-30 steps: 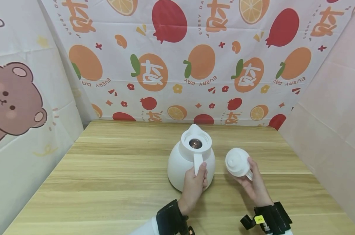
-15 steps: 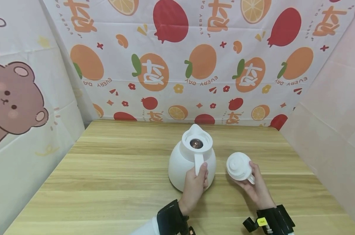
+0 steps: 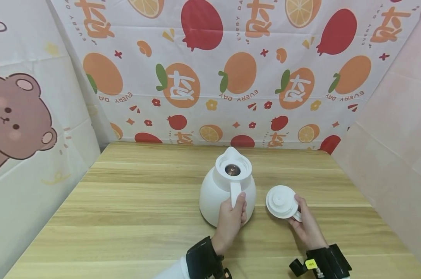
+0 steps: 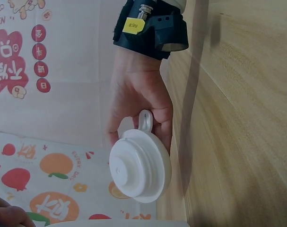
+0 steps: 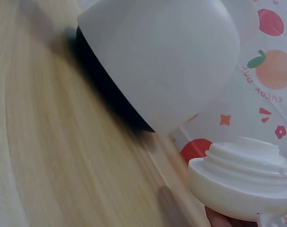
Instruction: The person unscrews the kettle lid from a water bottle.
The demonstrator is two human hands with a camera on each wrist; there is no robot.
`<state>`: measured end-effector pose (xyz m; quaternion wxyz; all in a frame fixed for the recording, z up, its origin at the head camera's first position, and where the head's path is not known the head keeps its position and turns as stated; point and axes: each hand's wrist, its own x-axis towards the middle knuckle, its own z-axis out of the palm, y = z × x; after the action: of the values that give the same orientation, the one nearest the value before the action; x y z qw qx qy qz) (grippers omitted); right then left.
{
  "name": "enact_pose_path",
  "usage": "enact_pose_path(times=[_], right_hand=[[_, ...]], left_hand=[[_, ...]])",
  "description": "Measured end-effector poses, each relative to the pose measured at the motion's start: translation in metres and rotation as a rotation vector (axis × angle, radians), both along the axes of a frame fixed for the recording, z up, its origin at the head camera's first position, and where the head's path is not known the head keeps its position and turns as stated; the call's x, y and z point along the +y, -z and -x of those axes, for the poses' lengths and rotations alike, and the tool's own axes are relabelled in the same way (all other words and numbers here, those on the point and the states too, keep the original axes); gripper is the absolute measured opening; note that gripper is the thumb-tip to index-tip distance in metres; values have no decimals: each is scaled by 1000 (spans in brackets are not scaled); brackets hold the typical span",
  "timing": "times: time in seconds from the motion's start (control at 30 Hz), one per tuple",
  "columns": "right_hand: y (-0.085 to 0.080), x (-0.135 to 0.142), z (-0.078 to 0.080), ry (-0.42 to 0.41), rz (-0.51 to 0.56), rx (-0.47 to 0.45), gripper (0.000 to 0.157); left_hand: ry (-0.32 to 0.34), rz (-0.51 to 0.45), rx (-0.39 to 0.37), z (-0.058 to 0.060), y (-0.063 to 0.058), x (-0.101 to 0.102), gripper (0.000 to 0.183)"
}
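A white thermos jug (image 3: 210, 197) stands upright on the wooden table, its mouth uncovered and its spout facing away from me. My left hand (image 3: 227, 223) grips the jug's handle (image 3: 235, 193). To the right of the jug, my right hand (image 3: 308, 226) holds a round white lid (image 3: 280, 202) by its edge, beside a small tab. The lid's stepped, threaded plug faces up toward the head camera. In the left wrist view the lid (image 4: 138, 165) hangs clear of the table in the right hand (image 4: 143, 90). The right wrist view has the lid (image 5: 242, 189) near the jug's body (image 5: 167, 61).
The wooden table (image 3: 126, 209) reaches back to a fruit-printed cloth (image 3: 203, 112). Pale cloths rise at both sides, the left cloth (image 3: 74, 135) with a bear print. Black camera straps wrap both wrists.
My right hand has drawn the lid slightly toward me and tilted it, so the plug side faces the head camera more squarely. The left hand and the jug stay in place.
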<state>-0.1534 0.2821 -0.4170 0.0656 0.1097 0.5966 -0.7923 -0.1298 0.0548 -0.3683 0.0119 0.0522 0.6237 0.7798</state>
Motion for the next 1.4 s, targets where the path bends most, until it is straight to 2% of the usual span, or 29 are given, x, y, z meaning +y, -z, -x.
enact_pose_path(times=[0.13, 0.23, 0.8, 1.07, 1.4], right_hand=[[1, 1, 1, 20, -39, -35, 61], [2, 2, 1, 29, -42, -50, 65], [8, 5, 2, 43, -44, -103, 70], [12, 7, 3, 43, -73, -121, 70], [14, 11, 5, 55, -232, -138, 70]], left_hand=[[1, 3, 0, 0, 0, 0, 50], [0, 6, 2, 0, 0, 0, 51], [-5, -15, -21, 0, 1, 1, 49], [7, 29, 2, 0, 2, 0, 49], [18, 17, 13, -1, 4, 0, 51]])
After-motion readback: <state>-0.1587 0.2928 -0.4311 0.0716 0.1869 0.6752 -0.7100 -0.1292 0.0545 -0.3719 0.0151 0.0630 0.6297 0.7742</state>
